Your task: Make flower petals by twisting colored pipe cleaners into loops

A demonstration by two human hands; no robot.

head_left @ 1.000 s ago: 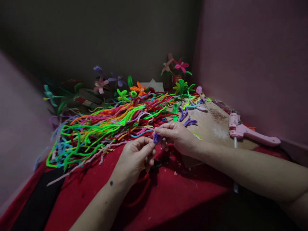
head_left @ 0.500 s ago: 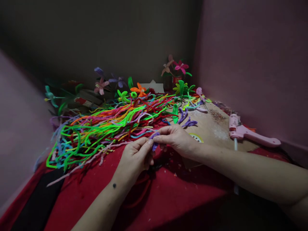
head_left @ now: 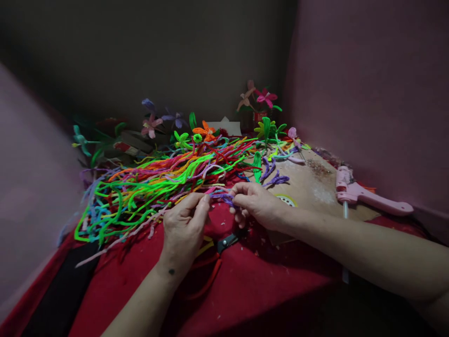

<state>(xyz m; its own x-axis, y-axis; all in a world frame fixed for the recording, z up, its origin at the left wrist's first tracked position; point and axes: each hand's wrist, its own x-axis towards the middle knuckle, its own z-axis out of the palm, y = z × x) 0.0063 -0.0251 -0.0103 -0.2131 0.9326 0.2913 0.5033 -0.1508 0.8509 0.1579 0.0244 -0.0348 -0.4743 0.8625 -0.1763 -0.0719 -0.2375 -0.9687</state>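
- Hands meet over the red cloth [head_left: 266, 281]: left hand [head_left: 184, 229] and right hand [head_left: 257, 206] each pinch an end of a short purple stem [head_left: 221, 196], stretched between their fingertips.
- The purple stem sits just at the near edge of the pile [head_left: 157, 185] of coloured stems, which spreads out to the left.
- Cutters [head_left: 219, 250] with red handles lie on the cloth just below the hands.
- A pink glue gun [head_left: 365, 196] rests well to the right, on the board [head_left: 308, 187].
- Finished flowers [head_left: 261, 98] stand at the far wall.
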